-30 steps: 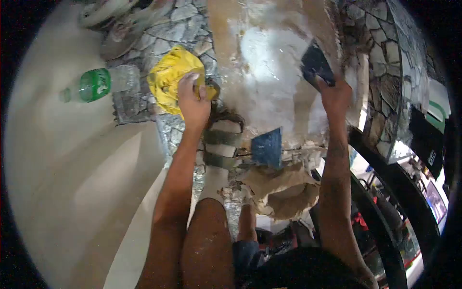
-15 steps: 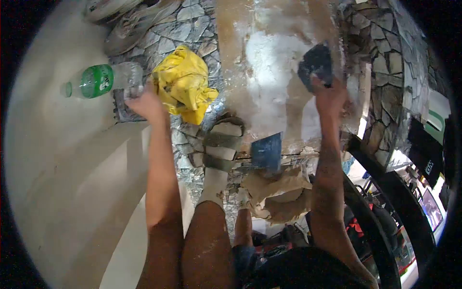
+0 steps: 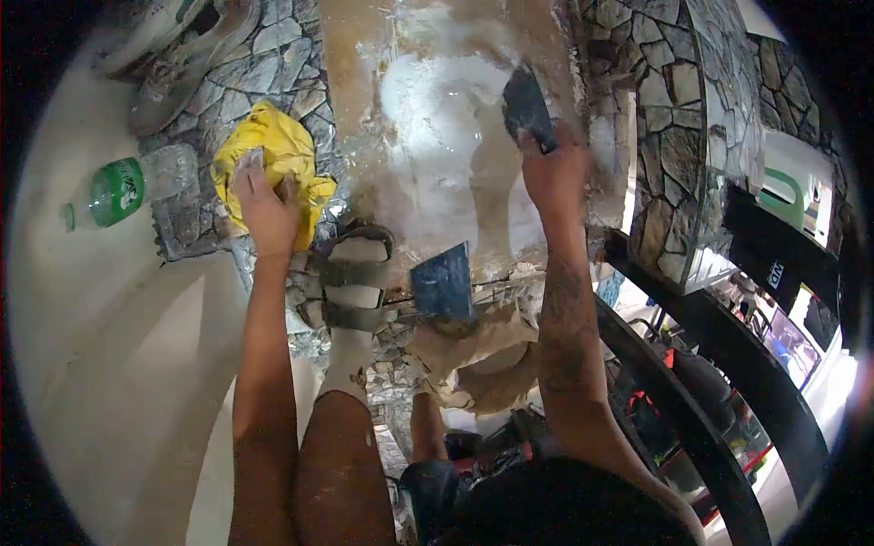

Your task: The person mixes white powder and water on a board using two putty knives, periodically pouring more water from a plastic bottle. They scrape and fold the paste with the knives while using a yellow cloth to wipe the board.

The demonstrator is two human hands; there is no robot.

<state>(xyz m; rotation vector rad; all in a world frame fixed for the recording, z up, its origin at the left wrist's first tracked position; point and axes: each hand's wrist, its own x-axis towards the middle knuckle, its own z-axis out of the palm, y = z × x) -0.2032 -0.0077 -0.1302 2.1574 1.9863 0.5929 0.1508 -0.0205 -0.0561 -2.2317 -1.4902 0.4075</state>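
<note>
My left hand (image 3: 267, 205) is at the yellow cloth (image 3: 289, 146), its thumb and fingers pressed against the crumpled fabric. In my right hand (image 3: 555, 173) is a dark flat scraper (image 3: 527, 102), tilted over the brown board (image 3: 373, 118) with its wet white patch. A second dark blade (image 3: 442, 280) lies at the board's lower edge. To the left of the cloth a clear bottle with a green label (image 3: 116, 192) lies on its side.
My sandalled foot (image 3: 355, 269) is just below the cloth. Crumpled brown paper (image 3: 482, 350) lies below the board. Black rails (image 3: 687, 314) run down the right side. Shoes (image 3: 173, 77) sit at the upper left, beside grey stone-pattern flooring.
The view has shifted right, so the scene sits further left. My left hand has moved from beside the bottle onto the cloth. The scraper in my right hand has turned more edge-on.
</note>
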